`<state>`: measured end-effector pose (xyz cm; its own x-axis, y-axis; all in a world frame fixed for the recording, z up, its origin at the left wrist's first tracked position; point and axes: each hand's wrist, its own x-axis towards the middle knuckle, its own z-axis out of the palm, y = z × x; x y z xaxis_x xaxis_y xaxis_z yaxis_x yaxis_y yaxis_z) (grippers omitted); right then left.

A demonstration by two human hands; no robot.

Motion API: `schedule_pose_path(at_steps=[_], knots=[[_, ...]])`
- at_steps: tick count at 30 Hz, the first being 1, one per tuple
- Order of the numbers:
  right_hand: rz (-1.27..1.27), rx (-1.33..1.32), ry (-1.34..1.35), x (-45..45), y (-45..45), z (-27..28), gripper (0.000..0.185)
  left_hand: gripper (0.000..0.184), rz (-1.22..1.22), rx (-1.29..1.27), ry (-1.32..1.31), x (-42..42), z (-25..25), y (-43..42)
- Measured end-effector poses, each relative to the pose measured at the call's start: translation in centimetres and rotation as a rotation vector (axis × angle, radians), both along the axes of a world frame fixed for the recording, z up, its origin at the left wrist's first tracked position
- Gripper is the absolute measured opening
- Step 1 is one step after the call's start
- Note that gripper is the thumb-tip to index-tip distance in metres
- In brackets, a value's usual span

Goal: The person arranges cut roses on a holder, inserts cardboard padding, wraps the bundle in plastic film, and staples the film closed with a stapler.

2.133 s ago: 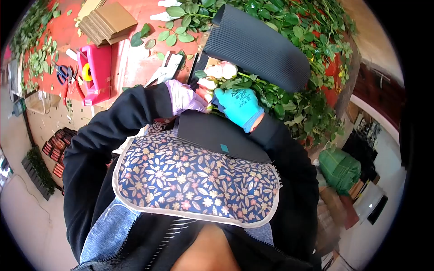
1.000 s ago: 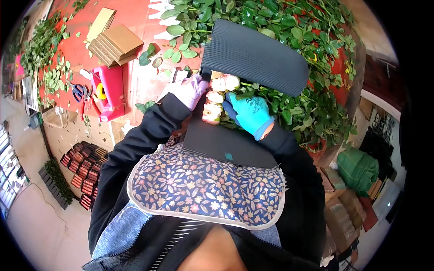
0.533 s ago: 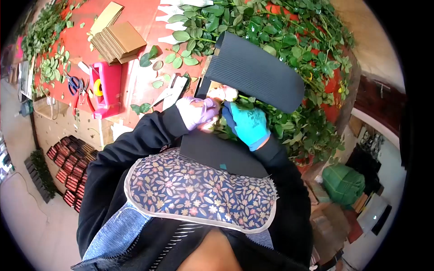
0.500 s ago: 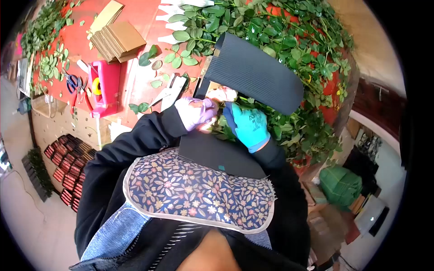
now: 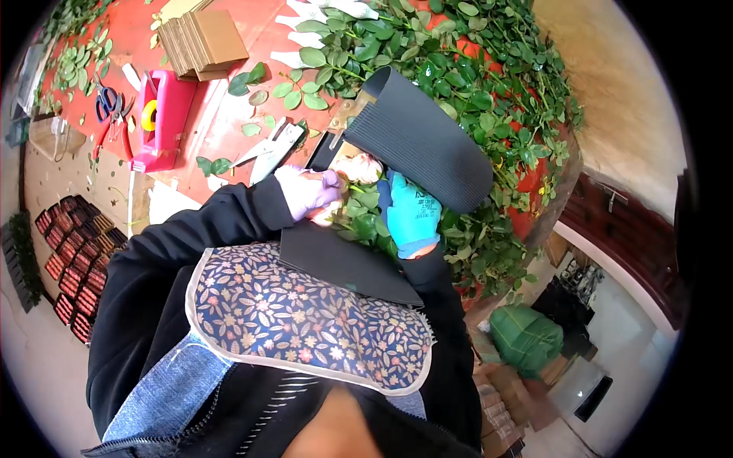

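Note:
Pale pink roses lie between two dark ribbed flaps, the raised upper flap and the lower flap near my apron. My left hand, in a light purple glove, has its fingers curled round rose heads at the left end of the bunch; some blooms are hidden under it. Just right of the roses, my right hand, in a blue glove, rests over the leafy stems with its fingers bent. What its fingertips hold, if anything, is hidden.
A stapler-like tool lies left of the flaps. Further left are a pink tape dispenser, scissors, red-handled pruners and stacked cardboard pieces. Leafy stems cover the table's right side.
The view has shifted. My left hand went up beside the flap, then came back onto the rose heads. My right hand has moved slightly away from the blooms, and more leaves show between my hands.

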<state>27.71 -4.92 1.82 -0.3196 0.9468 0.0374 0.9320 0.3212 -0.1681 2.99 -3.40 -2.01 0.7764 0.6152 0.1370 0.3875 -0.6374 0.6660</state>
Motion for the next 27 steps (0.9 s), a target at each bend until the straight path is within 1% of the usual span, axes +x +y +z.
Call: schedule_pose_path(at_steps=[1,2,3,4,6,7,8,9,10,11,12,14,15,16,18,19,20,22,23,24,25,26,27], knots=[[-0.028,-0.094,-0.095,-0.1,-0.1,-0.1,0.027,0.027,0.015,-0.017,-0.089,0.1,-0.1,0.0],[-0.059,-0.193,-0.189,0.0,-0.3,-0.3,0.025,0.027,0.016,-0.017,-0.096,0.0,0.0,-0.3],[-0.011,-0.125,-0.152,0.3,-0.1,-0.7,0.024,0.028,-0.003,-0.042,0.014,-0.2,1.3,0.0],[-0.010,-0.123,-0.160,0.6,-0.3,-0.7,0.024,0.029,-0.022,-0.067,0.126,-0.2,2.1,0.2],[-0.024,-0.160,0.012,0.8,-0.4,-0.3,0.024,0.029,-0.008,-0.037,0.087,-0.1,0.9,-0.1],[-0.021,-0.158,0.009,0.8,-0.4,0.2,0.024,0.029,0.025,-0.006,0.028,0.0,0.7,-0.3],[-0.047,-0.158,0.076,0.9,-0.5,1.0,0.022,0.028,0.058,0.025,-0.029,-0.1,0.6,-0.3],[-0.073,-0.158,0.144,0.8,-0.5,1.9,0.020,0.028,0.060,0.026,-0.030,-0.2,1.0,-0.2],[-0.100,-0.160,0.212,0.9,-0.7,2.4,0.018,0.023,0.053,-0.033,-0.001,-0.3,1.7,0.0],[-0.123,-0.189,0.329,1.3,-1.0,2.4,0.023,0.018,0.044,-0.094,0.026,-0.3,2.1,0.0],[-0.124,-0.188,0.328,1.5,-1.2,2.7,0.023,0.018,0.042,-0.094,0.024,-0.3,2.0,-0.1],[-0.010,-0.353,0.268,1.8,-1.7,3.3,0.026,0.017,-0.003,-0.113,0.194,-0.5,1.8,-0.1],[0.005,-0.376,0.236,1.4,-1.9,3.2,0.027,0.017,0.085,0.002,0.064,-0.3,1.1,-0.3],[-0.006,-0.370,0.238,1.6,-1.9,3.2,0.027,0.017,0.074,0.007,0.064,-0.2,0.6,-0.4],[0.061,-0.393,0.007,1.6,-1.3,3.5,0.026,0.017,0.112,-0.054,0.035,-0.3,0.2,-0.6],[0.058,-0.347,-0.052,1.2,-0.8,4.3,0.023,0.019,0.136,-0.010,0.073,-0.3,0.1,-0.8],[0.058,-0.347,-0.048,1.2,-0.7,4.2,0.023,0.019,0.134,-0.010,0.076,-0.4,0.1,-0.8],[0.037,-0.243,0.037,1.6,-0.1,3.9,0.021,0.023,0.118,-0.009,0.072,-0.4,0.7,-0.6],[0.046,-0.107,0.080,1.4,-0.2,3.4,0.018,0.023,0.126,-0.008,0.067,-0.4,0.9,-0.5],[0.057,-0.103,0.074,1.2,-0.1,3.1,0.018,0.025,0.082,-0.040,0.049,-0.4,1.1,-0.3],[0.046,-0.013,0.052,1.1,0.0,3.0,0.017,0.027,0.041,-0.071,0.031,-0.5,1.2,-0.1],[0.035,0.078,0.033,0.9,0.1,2.7,0.017,0.027,0.056,-0.065,0.026,-0.5,0.8,-0.2],[-0.018,0.030,0.025,1.0,-0.5,1.4,0.019,0.026,0.078,-0.034,0.005,-0.4,0.3,-0.6]])
